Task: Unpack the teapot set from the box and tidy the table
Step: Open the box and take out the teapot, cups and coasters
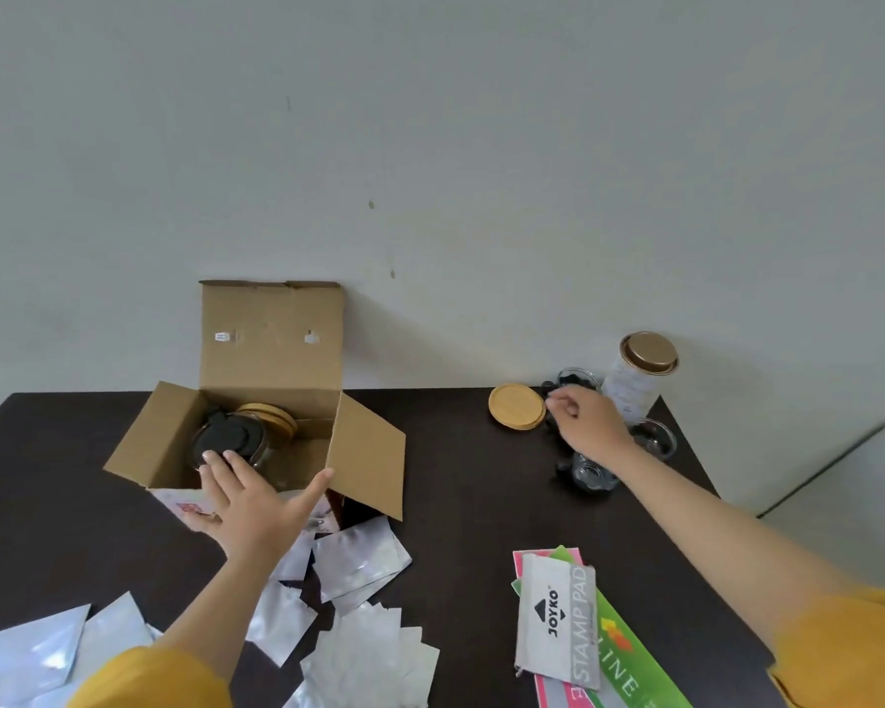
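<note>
While the left hand (246, 495) reaches spread-fingered over the near wall of the cardboard box (256, 426), its fingertips touch the black lid of the teapot (228, 442) lying inside, just beyond it. Far right on the worktop (456, 477), the right hand (591, 421) has curled fingers at the glass cups (591, 475), pinching something too small to tell, so the left grip looks nearer for the lift.

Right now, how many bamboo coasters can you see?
At least 2. One bamboo coaster lies on the table beside the right hand. Another sits inside the open box behind the teapot; it may be a stack, hiding more.
</note>
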